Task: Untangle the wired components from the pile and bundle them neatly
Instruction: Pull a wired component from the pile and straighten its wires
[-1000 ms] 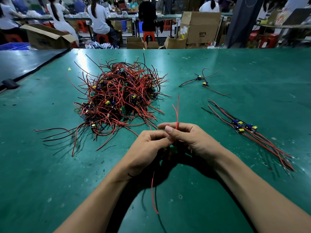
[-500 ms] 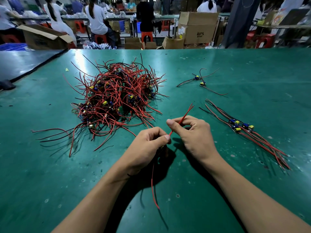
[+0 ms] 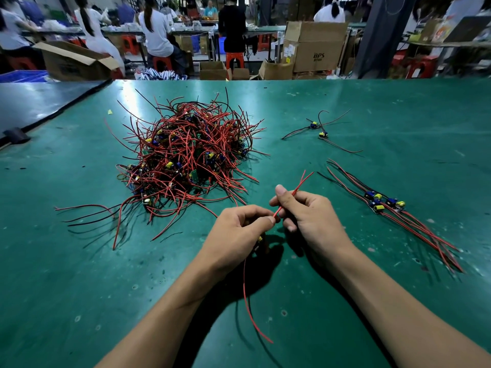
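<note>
Red wire ends (image 3: 299,185) that stood upright a second ago now lean toward 1 o'clock, pinched in our right hand (image 3: 313,219) and left hand (image 3: 239,229), free of the pile (image 3: 186,155) at 11 o'clock and, we judge, ready for the bundle (image 3: 382,205) at 3 o'clock

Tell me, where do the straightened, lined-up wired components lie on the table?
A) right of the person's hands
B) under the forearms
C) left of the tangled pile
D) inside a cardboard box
A: the neat bundle of wired components lies to the right of the right hand, with the tangled pile off to the left.
</note>
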The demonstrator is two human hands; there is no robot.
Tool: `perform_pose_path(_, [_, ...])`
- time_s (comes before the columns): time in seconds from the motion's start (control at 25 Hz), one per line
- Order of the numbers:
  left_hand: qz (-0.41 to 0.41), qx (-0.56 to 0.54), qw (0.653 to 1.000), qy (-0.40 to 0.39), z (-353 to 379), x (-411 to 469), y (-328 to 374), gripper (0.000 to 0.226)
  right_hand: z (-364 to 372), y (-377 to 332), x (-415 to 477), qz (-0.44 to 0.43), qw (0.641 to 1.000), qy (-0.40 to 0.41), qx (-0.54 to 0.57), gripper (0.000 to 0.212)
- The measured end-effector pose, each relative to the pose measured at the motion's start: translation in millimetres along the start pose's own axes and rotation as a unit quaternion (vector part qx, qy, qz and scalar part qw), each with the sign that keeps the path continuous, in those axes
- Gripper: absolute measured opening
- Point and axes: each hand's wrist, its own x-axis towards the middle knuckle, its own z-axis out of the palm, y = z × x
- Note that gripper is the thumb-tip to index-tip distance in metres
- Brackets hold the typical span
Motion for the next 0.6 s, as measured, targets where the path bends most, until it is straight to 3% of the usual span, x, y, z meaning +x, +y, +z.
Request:
perform_pose_path(0.32, [0.017, -0.015, 1.0, -0.006, -3, -1, -2, 0.012, 0, -4, -7, 0.038, 0.996, -0.078, -0.006, 0.03])
perform_pose_path(0.48, [0.017, -0.022, 0.999, -0.033, -7, -2, 0, 0.016, 0, -3, -10, 0.07, 0.989, -0.129, -0.006, 0.043])
perform_pose_path(0.6, [0.004, -0.031, 0.999, -0.042, -8, -2, 1, 0.017, 4, -3, -12, 0.025, 0.993, -0.115, -0.014, 0.033])
